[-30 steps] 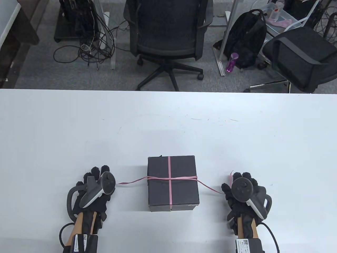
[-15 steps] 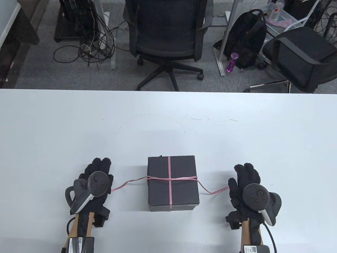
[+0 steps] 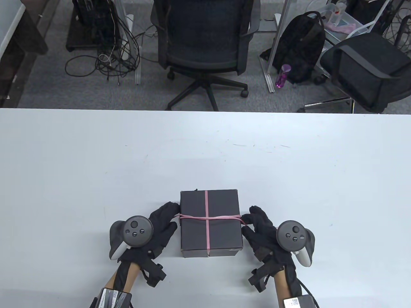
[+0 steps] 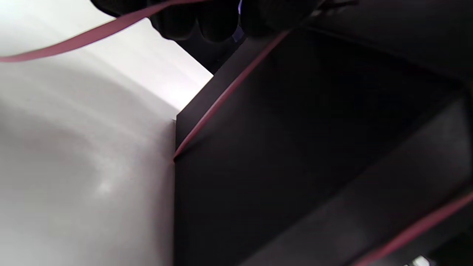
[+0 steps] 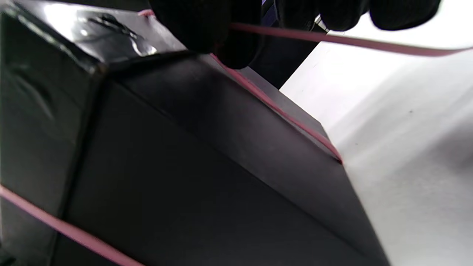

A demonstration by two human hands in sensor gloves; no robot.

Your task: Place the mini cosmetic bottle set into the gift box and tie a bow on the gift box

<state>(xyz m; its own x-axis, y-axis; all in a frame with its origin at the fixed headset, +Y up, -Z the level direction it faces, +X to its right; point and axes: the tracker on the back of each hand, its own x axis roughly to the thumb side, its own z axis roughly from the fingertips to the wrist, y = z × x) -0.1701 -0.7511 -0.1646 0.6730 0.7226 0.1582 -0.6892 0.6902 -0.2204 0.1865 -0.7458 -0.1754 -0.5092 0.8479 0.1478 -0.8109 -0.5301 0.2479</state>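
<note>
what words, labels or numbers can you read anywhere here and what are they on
No text can be read in any view.
White stickers with a QR-like code on the wrist units of the left hand and right hand: print too small to read.
Round dark trackers on the hand backs: button marks only, no legible letters.
Black square cardboard gift box with thin pink ribbon: a pale strip at its near edge, blurred, unreadable.

Left hand (image 3: 157, 226) and right hand (image 3: 261, 232) sit low centre of the table view, fingers (image 5: 207, 26) curled, forearms rising from the bottom edge.
</note>
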